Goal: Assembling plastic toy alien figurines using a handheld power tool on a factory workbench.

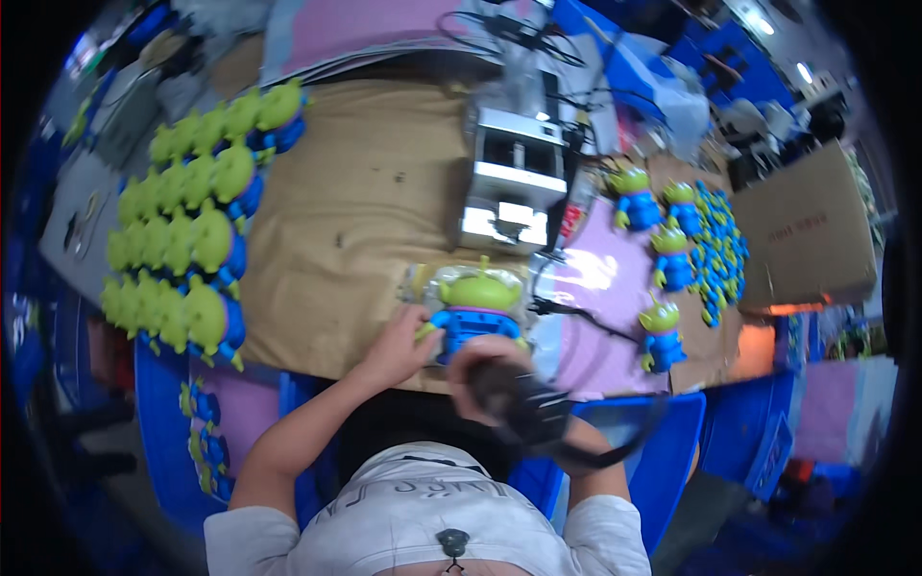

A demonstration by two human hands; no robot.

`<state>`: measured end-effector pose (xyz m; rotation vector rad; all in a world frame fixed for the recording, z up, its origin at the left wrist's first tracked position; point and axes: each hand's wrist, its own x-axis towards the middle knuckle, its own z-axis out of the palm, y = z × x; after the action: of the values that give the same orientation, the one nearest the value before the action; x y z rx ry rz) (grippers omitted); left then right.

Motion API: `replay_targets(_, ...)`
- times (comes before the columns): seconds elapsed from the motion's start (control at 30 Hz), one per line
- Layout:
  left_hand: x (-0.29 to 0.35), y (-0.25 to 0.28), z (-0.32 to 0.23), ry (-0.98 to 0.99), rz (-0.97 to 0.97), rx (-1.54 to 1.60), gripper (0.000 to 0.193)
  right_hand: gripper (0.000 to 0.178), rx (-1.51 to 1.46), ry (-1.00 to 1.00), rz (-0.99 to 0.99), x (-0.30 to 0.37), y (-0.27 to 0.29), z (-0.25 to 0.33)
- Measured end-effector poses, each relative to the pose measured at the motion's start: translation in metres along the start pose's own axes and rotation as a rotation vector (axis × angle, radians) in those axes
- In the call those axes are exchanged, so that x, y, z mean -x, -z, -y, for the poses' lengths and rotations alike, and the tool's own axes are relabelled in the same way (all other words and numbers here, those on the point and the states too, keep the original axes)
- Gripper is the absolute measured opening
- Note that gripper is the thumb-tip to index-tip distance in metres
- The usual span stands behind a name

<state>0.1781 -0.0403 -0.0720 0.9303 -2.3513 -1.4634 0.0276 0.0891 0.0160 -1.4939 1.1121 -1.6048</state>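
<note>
In front of me lies a toy alien figure (471, 293) with a green head and blue body, resting on a padded clear and yellowish piece at the table's near edge. My left hand (408, 338) has its fingers closed at the figure's green hand on the left side. Wrapped round a black corded power tool (523, 398) is my right hand (471, 370), just at the near side of the figure. The tool is blurred, and its tip and any contact with the toy are hidden.
Rows of green alien heads on blue bodies (206, 245) stand at the left. Behind the figure is a silver machine (514, 173) with cables. Several smaller alien figures (672, 254), a heap of blue-green parts (715, 250) and a cardboard box (807, 230) are at the right. Blue bins (629, 432) flank me.
</note>
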Motion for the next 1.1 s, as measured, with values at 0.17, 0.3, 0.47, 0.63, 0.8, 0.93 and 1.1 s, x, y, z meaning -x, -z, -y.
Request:
replay_targets(0.17,-0.014,0.015,-0.034,0.123,0.25,-0.065,0.038,0.065,-0.141,0.205,-0.447,-0.023,0.021,0.066)
replay_targets(0.3,-0.005,0.033,-0.012,-0.078,-0.108,0.183,0.035,0.071,-0.217,0.341,-0.606,-0.006,0.062,0.098)
replay_targets(0.47,-0.034,0.107,0.034,-0.048,-0.705,0.383,0.034,0.059,-0.226,0.21,-0.713,0.042,0.104,0.092)
replay_targets(0.63,-0.09,0.164,0.087,0.081,-0.992,0.123,0.033,0.056,-0.175,0.052,-0.876,0.078,0.115,0.075)
replay_targets(0.8,-0.124,0.163,0.113,0.051,-1.008,0.098,0.029,0.057,-0.132,-0.042,-1.01,0.094,0.116,0.074)
replay_targets(0.93,-0.138,0.155,0.13,0.106,-1.031,0.127,0.032,0.057,-0.129,-0.083,-1.029,0.095,0.116,0.069)
replay_targets(1.1,-0.195,0.17,0.131,0.05,-1.054,0.069,0.034,0.061,-0.081,-0.116,-1.068,0.086,0.113,0.065)
